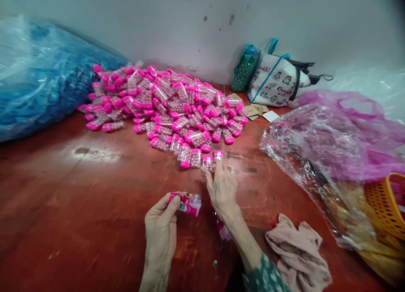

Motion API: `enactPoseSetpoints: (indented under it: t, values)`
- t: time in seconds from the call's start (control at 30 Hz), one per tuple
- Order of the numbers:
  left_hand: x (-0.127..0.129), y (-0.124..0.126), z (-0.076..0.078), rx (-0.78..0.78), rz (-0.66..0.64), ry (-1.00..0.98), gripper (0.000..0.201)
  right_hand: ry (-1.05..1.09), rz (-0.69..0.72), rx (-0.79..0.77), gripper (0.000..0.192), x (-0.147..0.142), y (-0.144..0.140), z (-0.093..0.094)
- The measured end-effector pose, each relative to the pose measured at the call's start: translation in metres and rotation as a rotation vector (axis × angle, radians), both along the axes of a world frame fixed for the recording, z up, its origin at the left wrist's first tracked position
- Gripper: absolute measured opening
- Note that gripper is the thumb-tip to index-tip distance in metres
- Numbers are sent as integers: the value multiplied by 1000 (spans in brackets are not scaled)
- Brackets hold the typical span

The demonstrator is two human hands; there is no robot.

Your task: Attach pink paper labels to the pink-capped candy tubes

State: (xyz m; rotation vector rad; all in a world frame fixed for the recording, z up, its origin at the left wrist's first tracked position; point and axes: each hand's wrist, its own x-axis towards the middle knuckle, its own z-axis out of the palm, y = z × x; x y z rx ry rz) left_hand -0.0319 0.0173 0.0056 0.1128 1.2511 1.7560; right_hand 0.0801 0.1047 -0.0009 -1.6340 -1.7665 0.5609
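A big heap of small clear bottles with pink caps lies on the red-brown table. My left hand pinches a pink printed label sleeve near the table's front. My right hand reaches forward with its fingertips on two upright bottles at the near edge of the heap. More pink sleeves lie partly hidden under my right forearm.
A large blue plastic sack fills the back left. At the right are a clear and pink plastic bag and an orange basket. A pinkish cloth lies near my right arm. Tote bags lean on the wall.
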Motion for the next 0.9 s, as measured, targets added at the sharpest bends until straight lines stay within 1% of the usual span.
enactPoseSetpoints:
  t: [0.07,0.13,0.23,0.3,0.4,0.47,0.53,0.57,0.63,0.77,0.9]
  values:
    - [-3,4,6,20,53,-22,17,13,-11,11,32,-17,10,-7]
    - [-6,7,12,44,93,-40,18,45,-13,4,34,-24,11,-13]
    - [-11,12,20,81,137,-81,18,130,20,-38,35,-13,4,-13]
    - [-14,14,23,95,165,-117,19,202,84,-93,35,3,-5,-6]
    - [-16,16,25,101,208,-154,21,322,158,-202,36,27,-24,16]
    - [-15,17,25,106,226,-156,21,601,170,-412,37,34,-39,31]
    - [-12,17,25,114,219,-142,20,775,153,-519,38,33,-53,42]
    - [-10,17,25,118,208,-128,19,825,146,-534,39,30,-59,45]
    - [-5,16,26,132,171,-86,16,853,135,-523,41,22,-67,47]
    - [1,15,28,171,110,-31,12,757,125,-493,42,14,-75,45]
    - [2,14,29,176,50,-15,12,659,225,-514,44,25,-76,46]
